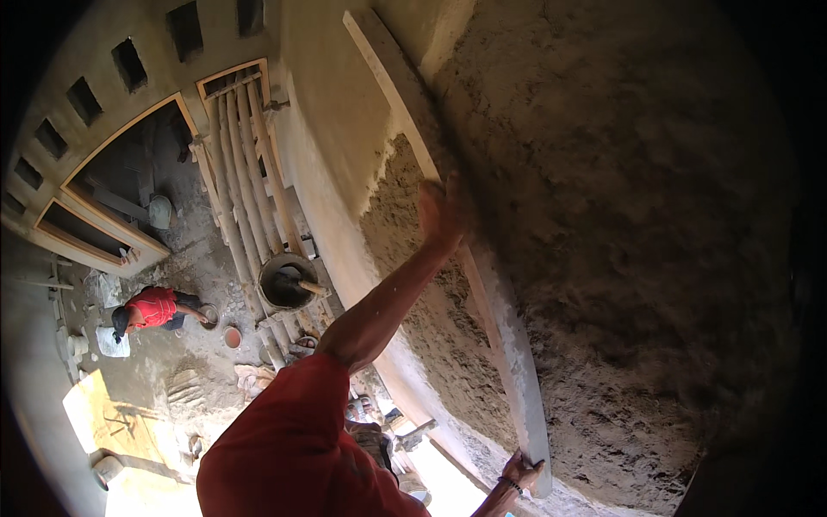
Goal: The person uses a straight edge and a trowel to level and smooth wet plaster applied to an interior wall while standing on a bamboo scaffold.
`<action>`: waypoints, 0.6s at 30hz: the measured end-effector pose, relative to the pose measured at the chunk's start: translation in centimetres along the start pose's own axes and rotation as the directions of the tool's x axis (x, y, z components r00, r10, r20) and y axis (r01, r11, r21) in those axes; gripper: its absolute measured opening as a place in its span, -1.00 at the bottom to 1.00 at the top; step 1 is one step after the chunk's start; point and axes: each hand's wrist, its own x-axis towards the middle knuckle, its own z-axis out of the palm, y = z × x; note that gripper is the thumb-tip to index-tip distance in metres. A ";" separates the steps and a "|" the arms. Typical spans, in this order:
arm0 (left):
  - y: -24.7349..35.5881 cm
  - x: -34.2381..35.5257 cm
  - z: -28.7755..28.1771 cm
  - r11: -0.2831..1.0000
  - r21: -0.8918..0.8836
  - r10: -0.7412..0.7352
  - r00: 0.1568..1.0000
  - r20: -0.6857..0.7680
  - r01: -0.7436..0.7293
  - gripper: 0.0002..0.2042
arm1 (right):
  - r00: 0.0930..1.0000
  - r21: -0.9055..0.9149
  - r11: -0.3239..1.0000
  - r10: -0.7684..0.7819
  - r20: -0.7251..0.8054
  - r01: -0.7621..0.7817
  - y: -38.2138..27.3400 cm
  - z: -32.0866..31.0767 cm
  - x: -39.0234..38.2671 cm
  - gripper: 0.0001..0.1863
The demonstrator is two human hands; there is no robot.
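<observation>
A long, pale straightedge board (502, 332) runs aslant from the top of the view to the lower right, against a wall of rough, damp-looking plaster (620, 284). My left hand (443, 213) is closed round its upper middle, the arm stretched out. Near the board's lower end, my right hand (519, 474), with a dark band at the wrist, grips the edge. Left of the board lies a patch of coarse plaster (405, 194), bordering a smoother wall surface (336, 112). How the fingers lie behind the board is partly hidden.
Scaffold poles (245, 172) lie to my left, holding a bucket (286, 283) of dark mix with a handled tool in it. Far below, a co-worker in red (153, 308) bends near a bowl (208, 316). Framed openings (129, 194) line the far wall.
</observation>
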 end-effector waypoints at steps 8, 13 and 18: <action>1.9 3.6 -0.6 0.983 -0.169 -0.065 0.996 0.063 0.075 -0.62 | 0.991 -0.092 0.992 0.095 0.097 -0.086 0.4 3.1 -2.4 -0.47; -4.9 -3.3 -1.2 0.887 -0.346 -0.227 0.941 0.251 0.306 -0.70 | 0.999 -0.083 0.997 0.014 0.030 -0.011 -1.3 -1.4 -0.9 -0.49; -19.2 -9.3 1.4 0.860 -0.297 -0.371 0.908 0.195 0.415 -0.66 | 0.998 -0.164 0.986 -0.018 -0.062 0.008 -2.9 -10.2 3.7 -0.43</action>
